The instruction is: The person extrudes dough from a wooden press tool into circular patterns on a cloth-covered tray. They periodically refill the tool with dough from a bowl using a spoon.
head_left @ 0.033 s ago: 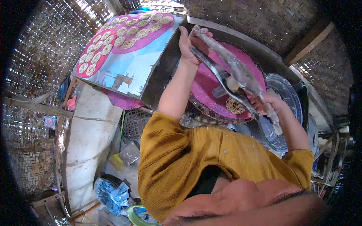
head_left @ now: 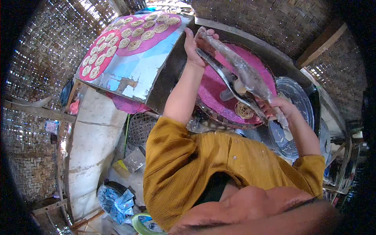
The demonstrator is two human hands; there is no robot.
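Across a round tray hangs a dough press, with two long worn bars and a pale cylinder between them. My left hand grips its far left end, the thumb and some fingertips showing. At the near right end, my right hand is closed around the bars. Below lies a pink cloth covering the tray, and on it one coiled nest of pale dough strands sits close to the near edge, beside the press. The bars hide part of the cloth.
To the left, a blue and white board bears pink sheets with several dough nests. A large dark basin with pale contents stands at the right. Blue plastic bags lie on the floor, and a woven basket sits under the board.
My left hand and the far end of the press have shifted slightly to the left. The dough nest keeps its place.
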